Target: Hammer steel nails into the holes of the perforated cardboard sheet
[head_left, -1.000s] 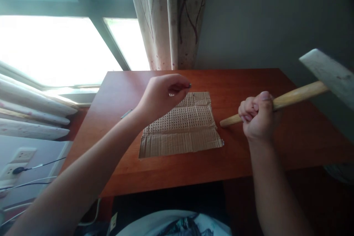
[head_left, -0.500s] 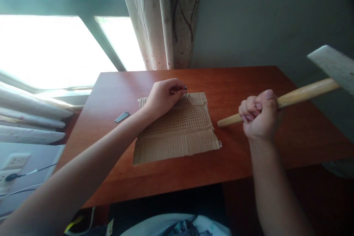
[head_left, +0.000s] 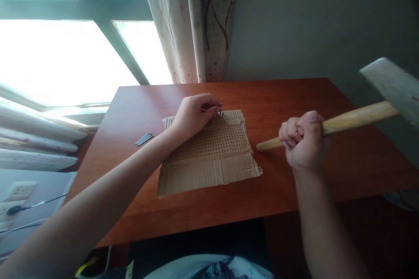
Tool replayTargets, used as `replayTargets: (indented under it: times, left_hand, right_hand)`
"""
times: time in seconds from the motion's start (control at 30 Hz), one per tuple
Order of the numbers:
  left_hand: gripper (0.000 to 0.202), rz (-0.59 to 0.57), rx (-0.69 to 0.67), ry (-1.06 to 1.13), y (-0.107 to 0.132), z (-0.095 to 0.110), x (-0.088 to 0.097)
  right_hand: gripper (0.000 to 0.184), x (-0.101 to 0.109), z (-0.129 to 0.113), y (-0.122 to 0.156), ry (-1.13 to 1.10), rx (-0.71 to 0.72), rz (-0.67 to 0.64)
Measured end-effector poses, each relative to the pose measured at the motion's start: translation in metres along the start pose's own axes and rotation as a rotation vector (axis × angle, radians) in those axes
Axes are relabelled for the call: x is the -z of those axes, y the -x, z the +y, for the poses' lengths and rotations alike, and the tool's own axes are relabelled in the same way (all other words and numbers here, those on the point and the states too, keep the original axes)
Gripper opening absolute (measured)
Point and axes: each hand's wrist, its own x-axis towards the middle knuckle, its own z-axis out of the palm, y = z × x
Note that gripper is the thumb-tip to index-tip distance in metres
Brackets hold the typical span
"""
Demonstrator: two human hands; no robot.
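My right hand (head_left: 304, 141) is wrapped round the wooden handle of a hammer (head_left: 360, 117), whose broad grey head is raised at the right edge of the view. Over the far edge of a piece of cardboard (head_left: 209, 172), my left hand (head_left: 198, 113) pinches a small nail (head_left: 220, 107) upright between thumb and fingertips. Rows of small holes dot the cardboard, which lies flat on the table. A small bundle of nails (head_left: 144, 139) rests on the tabletop to the left of the cardboard, beside my left forearm.
The reddish-brown wooden table (head_left: 278, 196) reaches back to a patterned curtain (head_left: 209, 22) and a grey wall. A bright window (head_left: 52, 61) is on the left. Below it, a wall socket (head_left: 21, 192) has a plug and cables.
My right hand and the hammer have come slightly down and to the left. My left hand stays in place, pinching the nail over the cardboard.
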Motion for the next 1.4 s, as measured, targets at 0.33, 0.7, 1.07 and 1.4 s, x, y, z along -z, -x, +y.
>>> replayTargets:
  times: [0.33, 0.7, 1.07, 1.4]
  left_hand:
    - [0.009, -0.001, 0.006, -0.026, -0.001, -0.002, -0.001]
    - [0.011, 0.010, -0.002, -0.047, 0.001, -0.002, -0.002]
    - [0.011, 0.008, -0.025, -0.099, 0.001, -0.001, -0.002]
    - [0.013, 0.032, -0.037, -0.193, 0.000, -0.004, -0.004]
  right_hand:
    - [0.051, -0.011, 0.003, 0.003, 0.056, -0.026, -0.103]
    - [0.055, -0.014, 0.000, 0.002, 0.071, -0.030, -0.083]
    - [0.052, -0.013, 0.003, 0.003, 0.083, -0.024, -0.098]
    - [0.053, -0.014, 0.002, 0.002, 0.105, -0.041, -0.105]
